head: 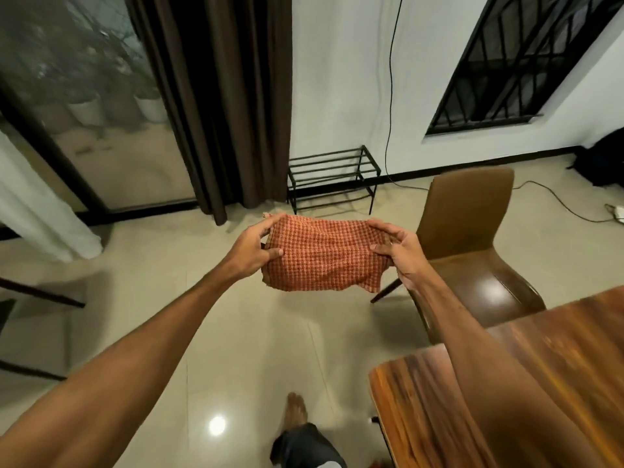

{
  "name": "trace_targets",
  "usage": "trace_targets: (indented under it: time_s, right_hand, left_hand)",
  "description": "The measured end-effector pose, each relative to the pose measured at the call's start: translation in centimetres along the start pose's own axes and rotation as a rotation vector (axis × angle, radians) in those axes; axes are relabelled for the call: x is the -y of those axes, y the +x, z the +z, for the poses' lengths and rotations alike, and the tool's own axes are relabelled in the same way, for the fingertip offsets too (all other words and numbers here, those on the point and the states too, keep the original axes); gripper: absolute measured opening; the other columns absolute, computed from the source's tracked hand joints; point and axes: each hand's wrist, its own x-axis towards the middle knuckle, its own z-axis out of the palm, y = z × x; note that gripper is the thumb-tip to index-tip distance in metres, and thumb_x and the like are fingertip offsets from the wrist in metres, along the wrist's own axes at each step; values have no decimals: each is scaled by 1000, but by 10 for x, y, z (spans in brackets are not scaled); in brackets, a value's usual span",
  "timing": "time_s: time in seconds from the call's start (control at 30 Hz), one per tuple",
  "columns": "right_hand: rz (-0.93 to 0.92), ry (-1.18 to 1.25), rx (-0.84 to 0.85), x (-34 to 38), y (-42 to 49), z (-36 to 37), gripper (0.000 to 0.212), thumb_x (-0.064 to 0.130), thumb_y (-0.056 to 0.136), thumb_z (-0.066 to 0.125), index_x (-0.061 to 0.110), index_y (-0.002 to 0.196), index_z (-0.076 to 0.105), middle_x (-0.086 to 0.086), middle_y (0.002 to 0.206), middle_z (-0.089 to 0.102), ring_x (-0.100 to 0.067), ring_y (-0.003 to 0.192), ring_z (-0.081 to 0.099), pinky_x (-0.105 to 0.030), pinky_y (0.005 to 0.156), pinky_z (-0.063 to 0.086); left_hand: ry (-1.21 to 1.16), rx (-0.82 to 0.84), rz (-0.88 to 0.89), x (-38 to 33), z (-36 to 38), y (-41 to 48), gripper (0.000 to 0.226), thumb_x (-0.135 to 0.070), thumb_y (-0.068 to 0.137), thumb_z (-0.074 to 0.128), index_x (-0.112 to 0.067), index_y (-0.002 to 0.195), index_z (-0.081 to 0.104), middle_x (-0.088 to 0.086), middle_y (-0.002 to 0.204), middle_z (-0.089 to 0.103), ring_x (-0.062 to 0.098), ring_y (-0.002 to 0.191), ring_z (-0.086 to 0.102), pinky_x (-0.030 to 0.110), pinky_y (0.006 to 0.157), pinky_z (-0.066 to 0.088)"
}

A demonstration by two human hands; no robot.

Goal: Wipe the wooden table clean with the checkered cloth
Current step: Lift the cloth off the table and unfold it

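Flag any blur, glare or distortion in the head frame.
Head view: motion blur smears the wooden table grain; glare spots on the floor and the chair seat; wide-angle bends the window frame; checkered cloth, left hand and right hand are fairly sharp.

I log this as a home, a dining corner. Evidence:
- wooden table (526, 383) with a brown chair (472, 231) near it
- glossy tile floor (236, 332)
- dark curtain (219, 96) beside a glass door (111, 157), with white pots (86, 111) outside
- metal rack (332, 177) against the white wall (341, 79)
- barred window (526, 62)
- cable (391, 79) trailing down the wall
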Motion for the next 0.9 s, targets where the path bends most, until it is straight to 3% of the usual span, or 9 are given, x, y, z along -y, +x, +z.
trace_targets:
  time_s: [0.17,0.23,0.33,0.43,0.57,0.7,0.8,0.9]
  right_hand:
    - [13,-10,4,33,102,-14,63,-22,87,61,21,133,69,1,131,67,-19,128,61,-26,82,62]
    - [8,-66,6,49,144,-24,70,-23,86,62,23,139,65,4,137,64,-20,136,55,-38,99,59]
    - [-6,-171,-20,67,206,-34,79,-25,84,62,20,149,56,2,151,55,-21,148,43,-52,119,43]
    - [-39,-269,-43,78,276,-35,82,-25,84,62,19,152,52,1,158,48,-18,149,39,-49,120,40]
    - [-52,-383,-71,93,367,-33,80,-27,85,58,15,153,50,-3,156,50,-19,147,42,-45,119,41]
    - [-66,-444,-81,111,455,-38,73,-27,90,51,10,153,48,-4,155,50,-21,146,43,-51,119,43]
    - [-42,-460,-77,117,517,-50,74,-27,90,51,10,155,45,-4,153,49,-25,144,46,-43,118,44]
    - [24,-482,-75,99,588,-67,73,-26,90,52,12,152,50,-5,154,48,-18,143,44,-44,121,39]
  left_hand:
    - [39,7,25,-8,-18,118,87,7,86,72,-18,159,33,2,162,38,17,149,35,46,120,38]
    - [49,21,41,-10,-24,168,88,6,86,72,-20,159,32,0,161,37,16,149,34,45,121,37]
    - [50,50,67,-3,-31,242,89,9,86,71,-21,159,30,-9,156,37,18,148,37,38,117,42]
    - [48,53,56,12,-37,323,89,9,87,69,-23,160,29,-13,152,39,17,146,42,30,111,44]
    - [76,38,25,36,-43,424,93,6,86,72,-26,160,27,1,160,40,21,149,37,45,122,35]
    - [112,60,-25,47,-44,509,96,4,89,69,-34,162,19,5,163,35,28,150,35,48,122,32]
    - [153,63,-35,50,-37,566,96,0,92,67,-39,161,12,6,162,37,31,147,40,47,120,34]
    - [226,45,-60,68,-21,620,96,-1,93,65,-37,162,9,8,159,42,33,144,44,45,118,35]
